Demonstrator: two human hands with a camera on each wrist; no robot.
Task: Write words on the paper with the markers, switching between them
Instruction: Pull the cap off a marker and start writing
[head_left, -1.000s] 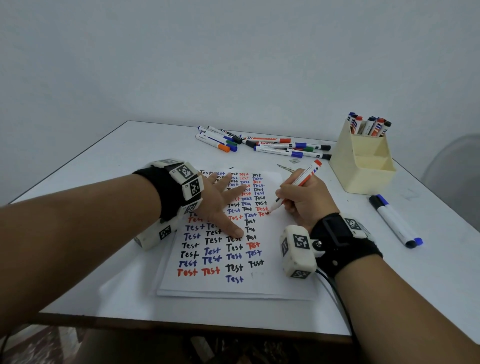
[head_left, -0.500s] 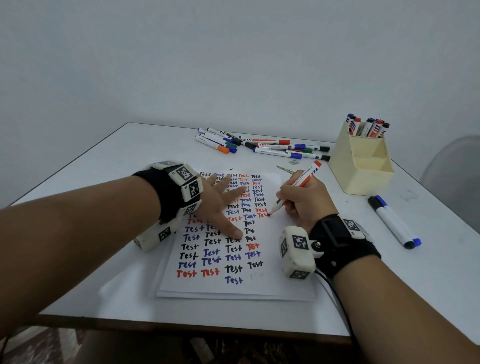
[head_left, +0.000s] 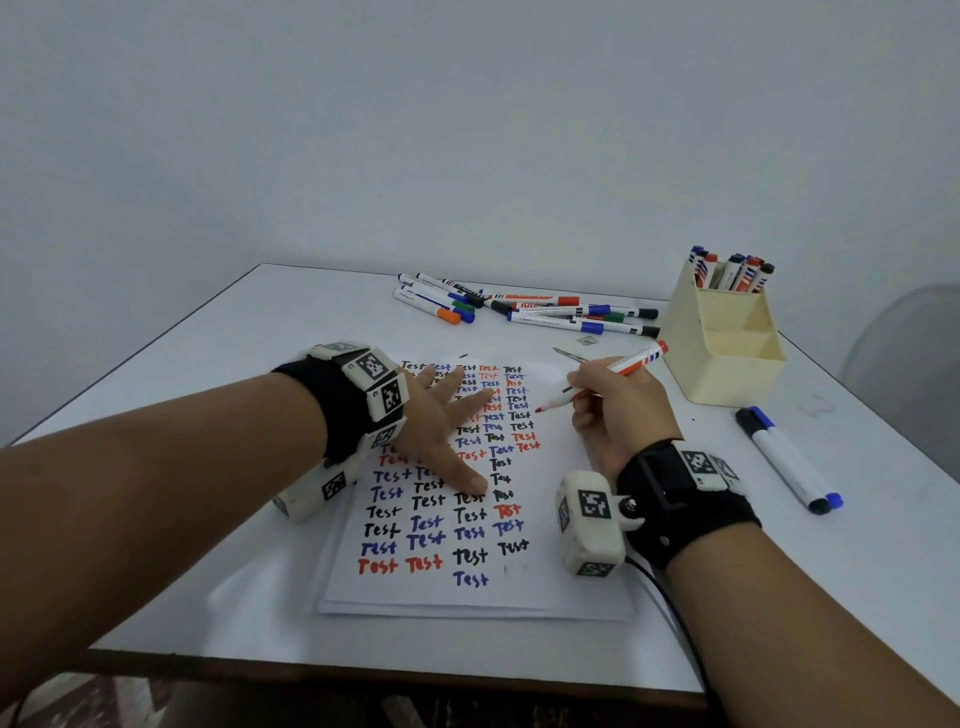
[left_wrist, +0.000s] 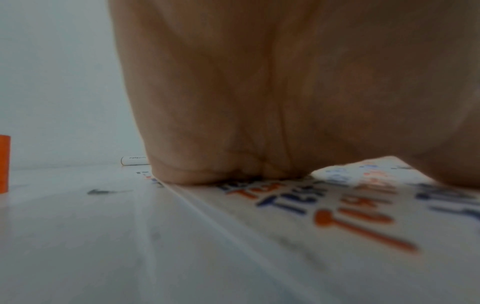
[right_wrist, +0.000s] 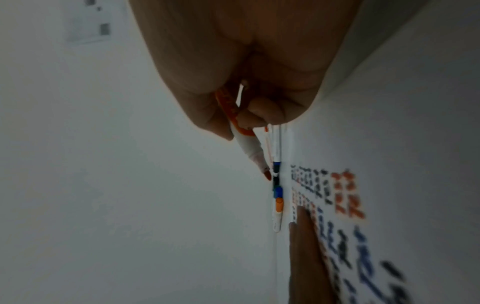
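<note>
hands: left hand (head_left: 441, 415) flat, fingers spread on paper (head_left: 550, 582) | right hand (head_left: 618, 410) gripping red marker (head_left: 602, 379)

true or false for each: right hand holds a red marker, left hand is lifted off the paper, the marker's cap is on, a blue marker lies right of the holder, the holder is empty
1. The right hand holds a red marker. True.
2. The left hand is lifted off the paper. False: it rests on the sheet, fingers spread.
3. The held marker's cap is on. False: its red tip is bare.
4. A blue marker lies on the table right of the holder. True.
5. The holder is empty. False: markers stand in its back compartment.
</note>
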